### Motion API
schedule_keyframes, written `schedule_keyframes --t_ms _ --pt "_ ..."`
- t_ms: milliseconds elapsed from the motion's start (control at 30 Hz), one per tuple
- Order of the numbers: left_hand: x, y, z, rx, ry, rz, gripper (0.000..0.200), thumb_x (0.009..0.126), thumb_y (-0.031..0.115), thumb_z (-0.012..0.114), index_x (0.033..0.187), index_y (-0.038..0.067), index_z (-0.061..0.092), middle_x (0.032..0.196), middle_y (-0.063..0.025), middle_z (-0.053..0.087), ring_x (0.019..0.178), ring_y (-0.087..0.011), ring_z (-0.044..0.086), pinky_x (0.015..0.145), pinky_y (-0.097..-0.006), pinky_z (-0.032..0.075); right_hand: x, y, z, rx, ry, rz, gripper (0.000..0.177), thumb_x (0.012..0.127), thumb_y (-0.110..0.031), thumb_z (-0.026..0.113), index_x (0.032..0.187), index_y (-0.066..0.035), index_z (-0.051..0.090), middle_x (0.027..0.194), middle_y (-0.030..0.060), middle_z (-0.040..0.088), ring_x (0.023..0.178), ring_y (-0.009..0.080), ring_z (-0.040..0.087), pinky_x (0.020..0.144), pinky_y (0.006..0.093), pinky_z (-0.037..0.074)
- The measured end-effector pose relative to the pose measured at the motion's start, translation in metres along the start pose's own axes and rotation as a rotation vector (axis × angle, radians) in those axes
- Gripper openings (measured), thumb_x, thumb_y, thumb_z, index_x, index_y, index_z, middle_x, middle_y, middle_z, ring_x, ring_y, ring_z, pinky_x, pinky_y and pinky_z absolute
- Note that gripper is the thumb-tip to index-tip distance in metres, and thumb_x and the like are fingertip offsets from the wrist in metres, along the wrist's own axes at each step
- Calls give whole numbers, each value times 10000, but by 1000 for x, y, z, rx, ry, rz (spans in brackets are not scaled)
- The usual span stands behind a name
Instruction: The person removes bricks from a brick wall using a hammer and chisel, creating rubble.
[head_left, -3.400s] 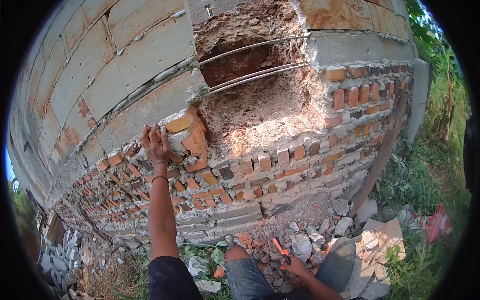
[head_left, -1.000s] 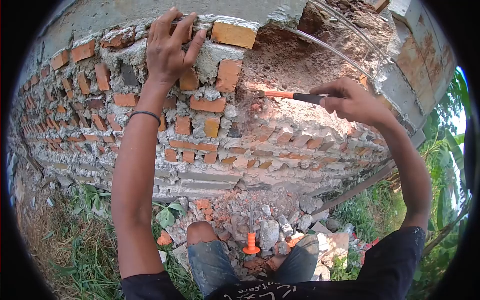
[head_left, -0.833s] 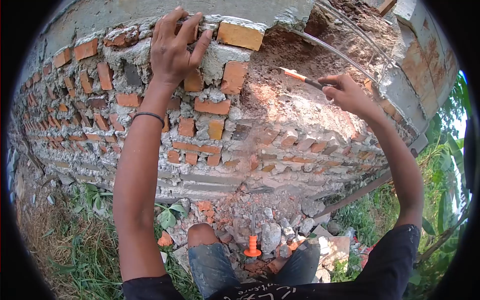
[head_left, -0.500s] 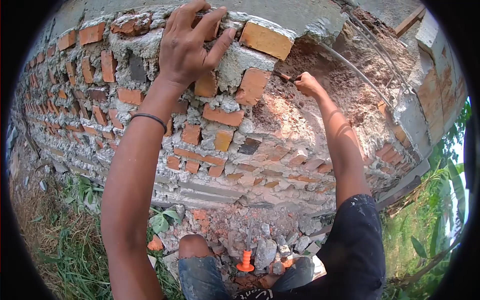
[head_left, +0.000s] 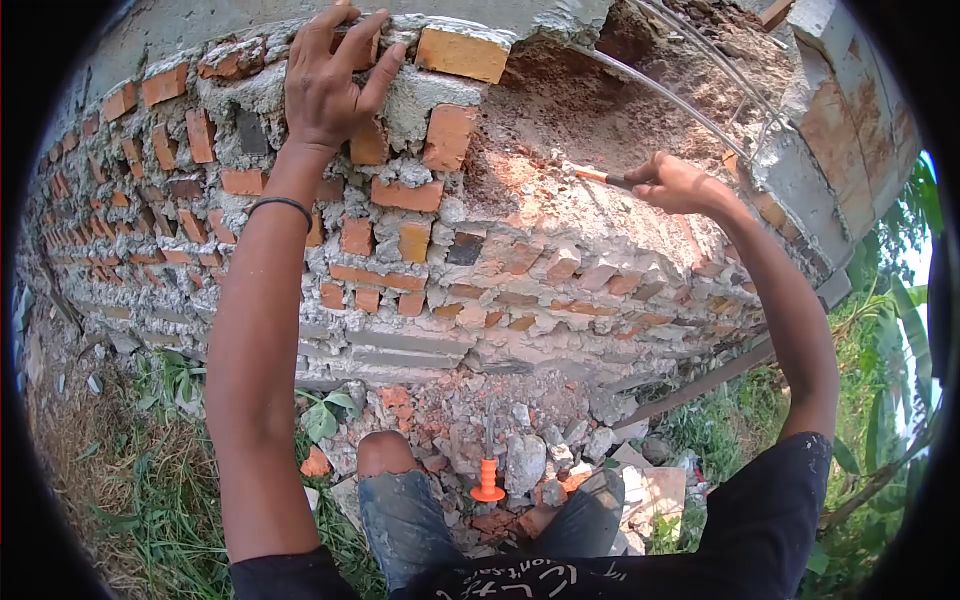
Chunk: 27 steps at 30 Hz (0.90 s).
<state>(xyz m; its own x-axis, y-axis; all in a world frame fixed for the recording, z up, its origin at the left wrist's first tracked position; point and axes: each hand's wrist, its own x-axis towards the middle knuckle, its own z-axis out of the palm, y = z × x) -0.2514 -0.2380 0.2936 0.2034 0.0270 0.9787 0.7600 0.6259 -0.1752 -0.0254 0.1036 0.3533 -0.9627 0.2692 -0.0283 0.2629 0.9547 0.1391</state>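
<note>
My left hand (head_left: 330,85) rests with spread fingers on the upper edge of a broken brick wall (head_left: 405,195), holding nothing loose. Just right of its fingertips sits a yellow-orange brick (head_left: 462,54). My right hand (head_left: 680,184) is wrapped round the dark grip of what looks like a hammer (head_left: 592,173) with an orange shaft. The tool's far end points left over loose soil (head_left: 570,120) in the wall's gap; its head is hard to make out. Between my knees stands a chisel (head_left: 488,480) with an orange guarded grip, among rubble.
Bent metal rods (head_left: 665,85) cross the gap above my right hand. A cracked concrete slab (head_left: 850,130) stands at the right. Broken bricks and stones (head_left: 525,465) cover the ground by my legs, with grass (head_left: 160,510) to the left.
My right hand has swung right and slightly down with the hammer, away from the brick edge. My left hand stays on the wall; the whole view has shifted.
</note>
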Motion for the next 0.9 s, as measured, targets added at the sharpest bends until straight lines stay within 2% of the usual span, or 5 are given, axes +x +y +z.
schedule_keyframes --t_ms 233,333,567,733,900 --pt "-3 -5 3 -53 -14 -53 352 872 380 648 1154 170 672 1166 -73 551 1127 -282 540 942 -411 425 -57 8 -54 474 -8 57 252 898 -122 596 1092 21 668 586 -9 563 438 56 439 389 227 340" --pt "-2 -5 3 -32 -18 -29 349 869 368 652 1151 162 674 1169 -75 548 1129 -283 539 942 -409 426 -36 -5 -37 496 127 142 245 898 -141 608 1073 17 674 647 18 592 483 67 480 418 231 373" --pt "-5 -5 3 -48 2 -50 342 865 357 658 1147 166 675 1158 -78 555 1151 -283 529 949 -413 424 78 -36 38 442 150 124 352 855 -245 623 1136 -38 665 1026 171 679 960 287 651 863 354 490" --pt "-5 -5 3 -38 -32 -44 348 872 358 649 1172 184 663 1164 -78 556 1161 -281 523 957 -415 417 21 -38 13 340 37 52 400 882 -235 618 1213 -9 619 941 128 623 739 162 581 685 367 476" --pt "-2 -2 1 -42 -20 -50 344 878 364 643 1173 188 664 1154 -81 560 1175 -278 514 972 -415 404 -92 -35 -4 170 28 -16 371 893 -247 594 1199 -44 649 711 147 644 681 249 610 680 390 482"
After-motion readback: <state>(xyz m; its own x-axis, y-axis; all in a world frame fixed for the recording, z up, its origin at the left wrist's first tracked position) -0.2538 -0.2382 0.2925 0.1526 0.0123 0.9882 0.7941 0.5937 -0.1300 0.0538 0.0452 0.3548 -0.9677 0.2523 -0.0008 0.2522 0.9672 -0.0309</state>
